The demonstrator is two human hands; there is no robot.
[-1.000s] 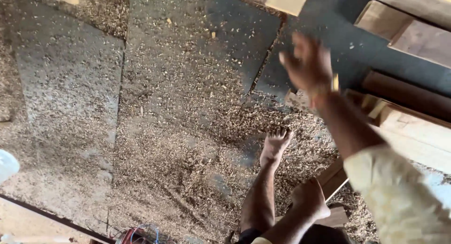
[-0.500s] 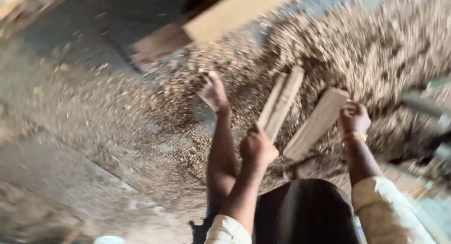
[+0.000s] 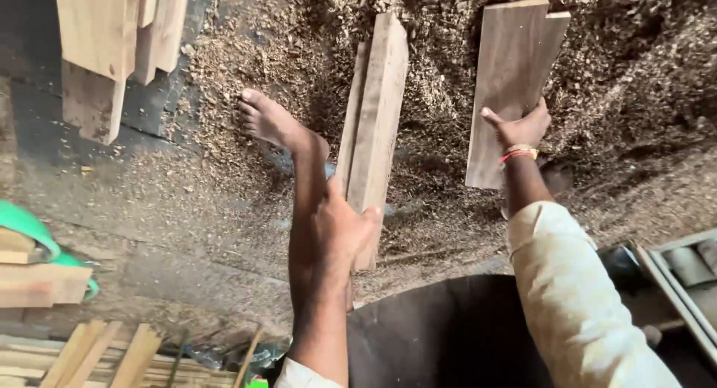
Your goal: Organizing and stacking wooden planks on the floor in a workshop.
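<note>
Over sawdust [image 3: 612, 97] now — hands [image 3: 340, 231] on separate boards [image 3: 377, 126], no longer empty.

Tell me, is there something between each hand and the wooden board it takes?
Nothing visible. The left hand already grips the narrow boards, and the right hand grips the wide board.

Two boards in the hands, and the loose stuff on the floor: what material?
Narrow boards in the left hand: pale raw wood, sawn, unfinished. Wide board in the right hand: darker brown wood with visible grain streaks, seemingly unvarnished. Floor litter: likely sawdust and shavings.
</note>
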